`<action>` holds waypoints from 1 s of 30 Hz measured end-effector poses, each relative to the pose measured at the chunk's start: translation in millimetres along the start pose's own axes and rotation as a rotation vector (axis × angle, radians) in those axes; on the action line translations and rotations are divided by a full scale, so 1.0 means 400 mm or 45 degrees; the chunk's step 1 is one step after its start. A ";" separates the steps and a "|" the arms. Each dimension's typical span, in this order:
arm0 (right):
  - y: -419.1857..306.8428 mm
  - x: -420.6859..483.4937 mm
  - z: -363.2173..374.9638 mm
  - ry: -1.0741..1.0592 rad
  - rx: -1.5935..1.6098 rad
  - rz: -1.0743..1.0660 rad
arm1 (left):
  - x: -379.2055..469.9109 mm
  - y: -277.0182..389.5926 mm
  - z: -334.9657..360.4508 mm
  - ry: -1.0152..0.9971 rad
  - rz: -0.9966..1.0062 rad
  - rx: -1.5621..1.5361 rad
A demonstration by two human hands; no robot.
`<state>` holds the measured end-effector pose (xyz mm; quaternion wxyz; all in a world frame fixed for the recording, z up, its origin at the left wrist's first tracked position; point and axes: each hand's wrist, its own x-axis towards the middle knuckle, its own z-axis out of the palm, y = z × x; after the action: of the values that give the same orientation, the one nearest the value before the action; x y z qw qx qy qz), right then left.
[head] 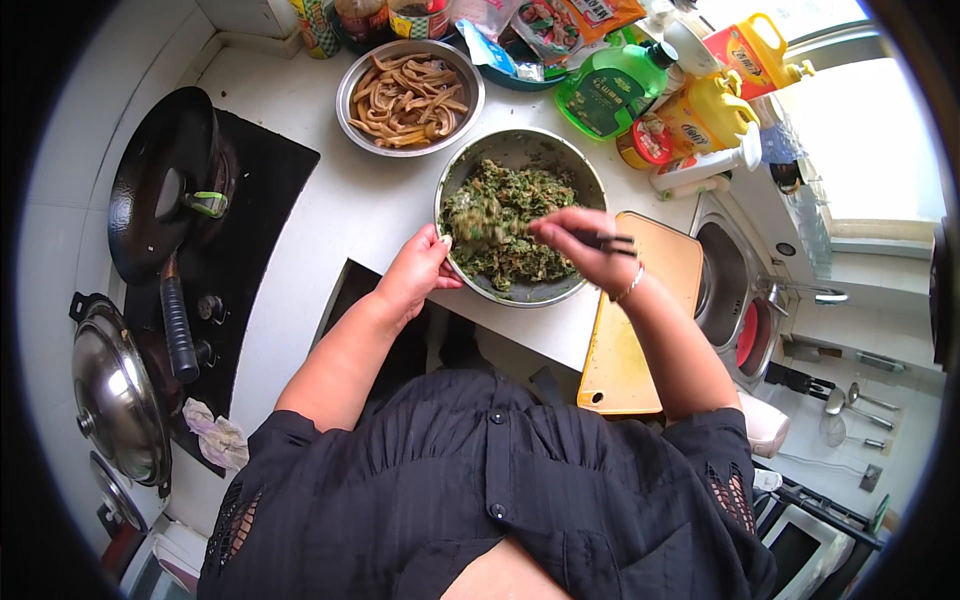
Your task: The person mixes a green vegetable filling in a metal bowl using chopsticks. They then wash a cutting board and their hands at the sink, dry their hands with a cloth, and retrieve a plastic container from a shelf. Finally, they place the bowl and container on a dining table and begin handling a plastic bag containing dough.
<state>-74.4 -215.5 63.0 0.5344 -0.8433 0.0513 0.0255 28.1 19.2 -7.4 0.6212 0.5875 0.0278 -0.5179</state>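
Note:
A round metal bowl (pixel 525 294) stands at the counter's front edge, holding a chopped green and brown mixture (pixel 517 217). My left hand (pixel 420 271) grips the bowl's left rim, thumb on top and fingers underneath. Over the bowl's right side, my right hand (pixel 589 247) is closed around dark chopsticks (pixel 619 244), whose ends stick out behind the hand; their tips are lost in the blurred part of the mixture. Just behind and to the left stands a steel basin (pixel 409 152) of brown strips (pixel 409 97), which look like cooked meat or offal.
An orange-yellow cutting board (pixel 626 345) lies right of the bowl, beside the sink (pixel 724 277). A green bottle (pixel 615 90) and yellow jugs (pixel 701 120) crowd the back right. A lidded black wok (pixel 161 180) sits on the stove (pixel 255 165) at left.

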 end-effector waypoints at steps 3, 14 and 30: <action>-0.038 -0.042 0.040 -0.093 -0.353 -0.367 | -0.003 0.002 0.000 -0.008 0.016 -0.005; 0.004 -0.164 -0.091 0.588 0.552 0.340 | -0.011 -0.005 0.014 0.051 0.049 -0.010; -0.029 -0.136 0.120 0.518 0.139 0.048 | -0.009 -0.007 0.000 -0.024 0.030 -0.047</action>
<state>-126.4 -164.2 58.3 0.5574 -0.7997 0.1753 -0.1380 24.7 22.0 -7.1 0.6382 0.5712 0.0246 -0.5155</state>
